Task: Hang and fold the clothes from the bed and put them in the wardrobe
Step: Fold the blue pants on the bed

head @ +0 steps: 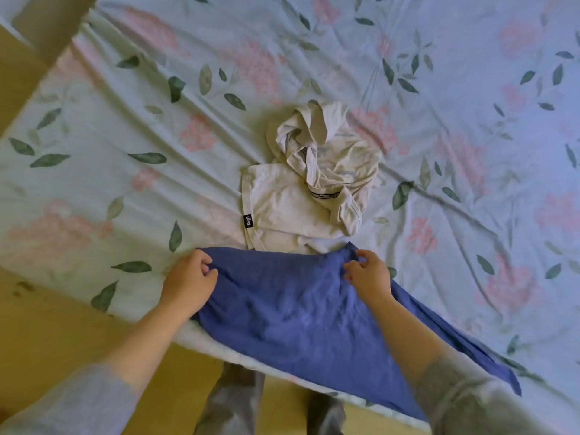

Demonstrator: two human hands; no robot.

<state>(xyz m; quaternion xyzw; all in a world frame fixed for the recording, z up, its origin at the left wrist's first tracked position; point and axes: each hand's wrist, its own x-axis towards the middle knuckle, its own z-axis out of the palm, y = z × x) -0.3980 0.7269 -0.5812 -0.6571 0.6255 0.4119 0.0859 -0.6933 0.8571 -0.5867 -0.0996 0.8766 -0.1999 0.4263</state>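
A blue garment [301, 312] lies spread near the bed's front edge, with its right end trailing toward the edge. My left hand [188, 281] grips its far left corner. My right hand [368, 273] pinches its far right corner. Just beyond it lies a cream-white garment [282, 208], partly folded flat, with a small black label on its left side. A crumpled cream-white piece [326, 146] with a hood-like bunch sits on top of it at the back.
The bed [125, 127] has a pale blue sheet printed with pink flowers and green leaves, wrinkled all over. A yellowish wooden floor [47, 334] runs along the bed's near left side. My grey-trousered legs [238, 403] stand at the bed's edge.
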